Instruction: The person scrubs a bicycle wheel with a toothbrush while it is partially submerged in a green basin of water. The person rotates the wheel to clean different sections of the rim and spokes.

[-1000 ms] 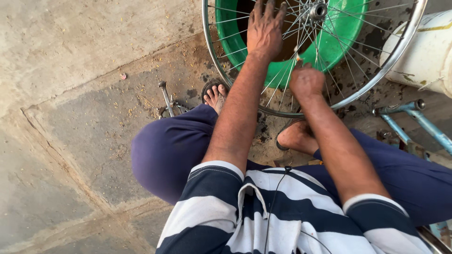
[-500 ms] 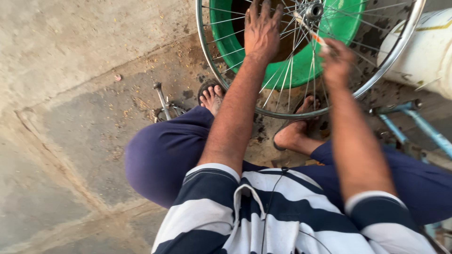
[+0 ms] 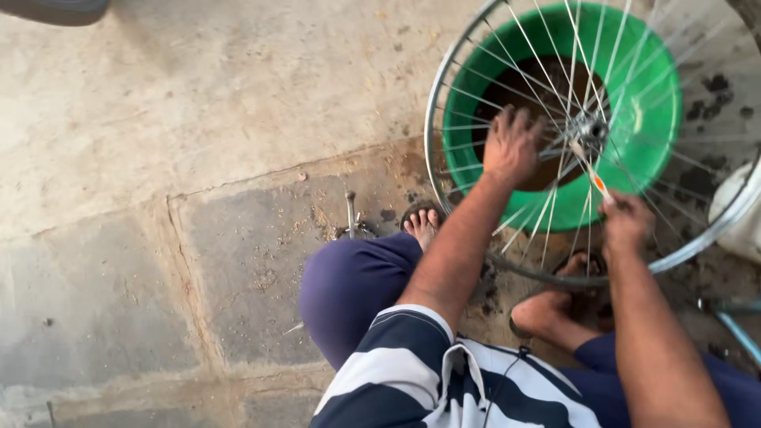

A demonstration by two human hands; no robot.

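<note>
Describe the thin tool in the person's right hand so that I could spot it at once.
Find the big silver spoked bicycle wheel lying over the round green plastic basin. At the wheel's metal hub, a slim rod-like tool with an orange band runs down to the right hand. Unlike the plain silver spokes around it, it bears that orange mark and is gripped at its lower end.

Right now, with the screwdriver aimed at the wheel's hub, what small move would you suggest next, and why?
Probably ease the screwdriver tip down onto the hub. The right hand holds it angled at the hub, the tip just short, while the left hand braces the spokes of the wheel over the green tub.
</note>
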